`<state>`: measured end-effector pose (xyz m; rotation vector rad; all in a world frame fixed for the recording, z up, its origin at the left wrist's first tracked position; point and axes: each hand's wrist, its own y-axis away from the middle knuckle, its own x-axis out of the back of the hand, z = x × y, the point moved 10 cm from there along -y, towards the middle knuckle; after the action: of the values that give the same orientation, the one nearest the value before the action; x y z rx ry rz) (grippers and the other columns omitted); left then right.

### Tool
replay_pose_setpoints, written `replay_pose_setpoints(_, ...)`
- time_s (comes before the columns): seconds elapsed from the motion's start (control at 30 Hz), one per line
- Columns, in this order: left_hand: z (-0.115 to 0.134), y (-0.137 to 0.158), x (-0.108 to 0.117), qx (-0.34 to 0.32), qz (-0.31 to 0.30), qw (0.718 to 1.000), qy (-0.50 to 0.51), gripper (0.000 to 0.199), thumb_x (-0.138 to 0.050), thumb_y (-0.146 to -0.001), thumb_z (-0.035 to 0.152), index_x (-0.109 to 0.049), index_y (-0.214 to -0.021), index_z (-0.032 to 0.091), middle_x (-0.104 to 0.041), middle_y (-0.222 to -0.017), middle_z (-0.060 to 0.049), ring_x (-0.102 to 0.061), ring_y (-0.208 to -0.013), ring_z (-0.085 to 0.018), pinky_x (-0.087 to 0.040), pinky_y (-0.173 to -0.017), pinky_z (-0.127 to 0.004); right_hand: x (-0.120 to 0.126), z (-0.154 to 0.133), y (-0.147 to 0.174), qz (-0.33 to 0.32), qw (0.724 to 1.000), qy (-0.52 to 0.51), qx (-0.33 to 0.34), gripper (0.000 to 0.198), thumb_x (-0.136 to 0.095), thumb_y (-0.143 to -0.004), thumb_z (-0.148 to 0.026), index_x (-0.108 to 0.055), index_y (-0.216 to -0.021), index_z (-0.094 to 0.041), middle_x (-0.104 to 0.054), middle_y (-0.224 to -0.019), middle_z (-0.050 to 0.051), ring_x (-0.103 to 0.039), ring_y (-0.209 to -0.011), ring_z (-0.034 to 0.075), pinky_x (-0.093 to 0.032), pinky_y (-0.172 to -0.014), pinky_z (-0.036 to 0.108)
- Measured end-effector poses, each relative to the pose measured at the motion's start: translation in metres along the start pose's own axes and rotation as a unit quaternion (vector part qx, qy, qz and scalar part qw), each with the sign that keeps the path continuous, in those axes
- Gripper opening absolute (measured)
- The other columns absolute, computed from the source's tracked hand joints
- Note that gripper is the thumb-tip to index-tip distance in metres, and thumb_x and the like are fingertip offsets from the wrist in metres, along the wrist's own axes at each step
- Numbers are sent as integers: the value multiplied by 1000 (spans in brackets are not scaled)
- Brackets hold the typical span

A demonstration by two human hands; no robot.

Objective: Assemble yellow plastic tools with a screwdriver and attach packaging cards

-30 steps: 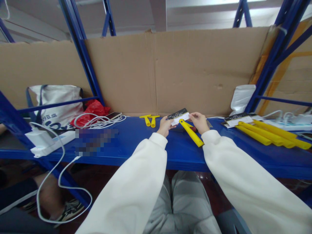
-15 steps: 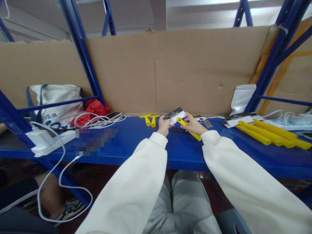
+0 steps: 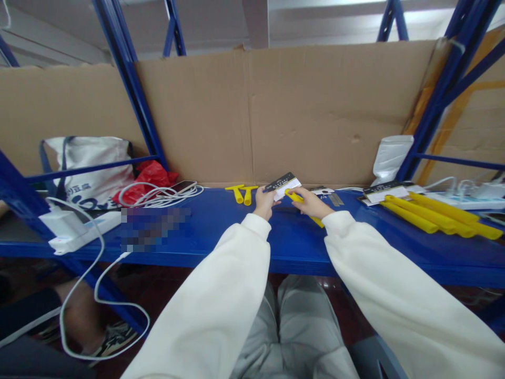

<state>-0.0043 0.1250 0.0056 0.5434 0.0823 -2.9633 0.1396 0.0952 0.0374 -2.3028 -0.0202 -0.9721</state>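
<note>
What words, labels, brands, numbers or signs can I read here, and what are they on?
"豆腐": on the white fabric bag with navy straps; the character before it is unclear.
Larger dark-blue print below it: not legible.
Black-and-white rectangular card in the left hand: pale print, too small to read.
Black-and-white flat cards by the yellow tubular handles: print too small.

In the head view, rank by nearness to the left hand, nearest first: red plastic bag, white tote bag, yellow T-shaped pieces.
1. Yellow T-shaped pieces, just left of the left hand.
2. Red plastic bag, farther left.
3. White tote bag, leftmost of the three.
</note>
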Motion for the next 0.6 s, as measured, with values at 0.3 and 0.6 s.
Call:
replay_pose_setpoints(0.3, 1, 1, -2, 1, -4, 1000, 3, 31, -56, -80, 1, -50, -105, 19, -65, -77, -1, -66, -60, -11, -53, -54, -20, -1, -11, -1, 7, 992, 88, 91, 33, -50, -81, -10, -68, -107, -20, -59, -115, 10, -60, -109, 21, -49, -97, 41)
replay_pose_setpoints(0.6, -1, 5, 1, 35, 3, 999, -13, 32, -53, -85, 7, -46, -115, 18, -65, -101, -9, -70, -69, -13, -48, -48, -16, 35, 10, -1, 19, 953, 294, -72, 47, -41, -87, -12, -55, -131, -19, -54, -130, 15, -60, -112, 27, -47, -97, 39)
